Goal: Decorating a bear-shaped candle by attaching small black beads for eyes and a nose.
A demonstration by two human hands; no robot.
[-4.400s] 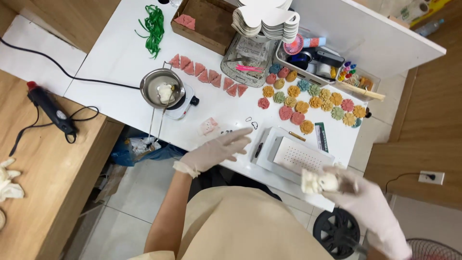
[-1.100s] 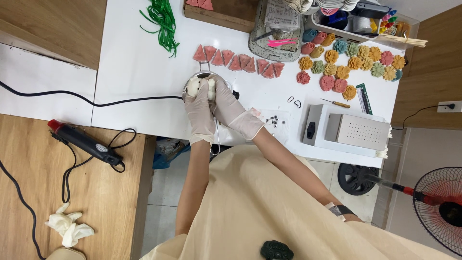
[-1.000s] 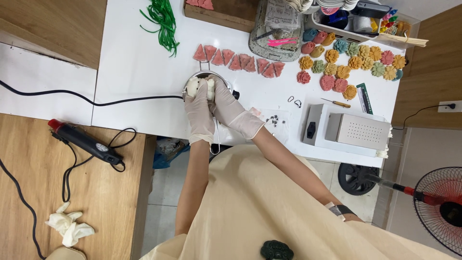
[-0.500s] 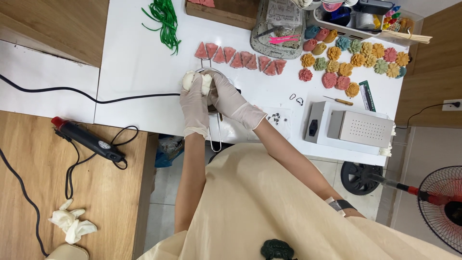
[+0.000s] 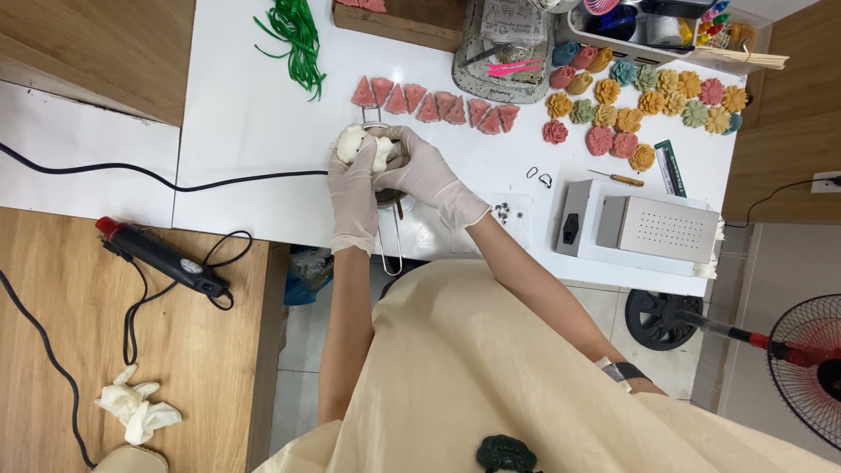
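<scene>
White lumpy wax-like piece (image 5: 361, 144) sits pinched between both gloved hands above the white tabletop (image 5: 245, 123), just below a row of pink triangular slices (image 5: 434, 103). The left hand (image 5: 355, 188) curls around it from below, fingers closed on it. The right hand (image 5: 420, 171) grips it from the side. A small metal pot with a wire handle (image 5: 390, 236) lies under the hands. Colourful flower-shaped pieces (image 5: 639, 105) lie further right.

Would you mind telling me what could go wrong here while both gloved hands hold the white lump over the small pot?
The white lump, pinched between left hand and right hand, might drip or drop beside the small pot. The black cable running toward the pot could snag a forearm and tip it.
</scene>
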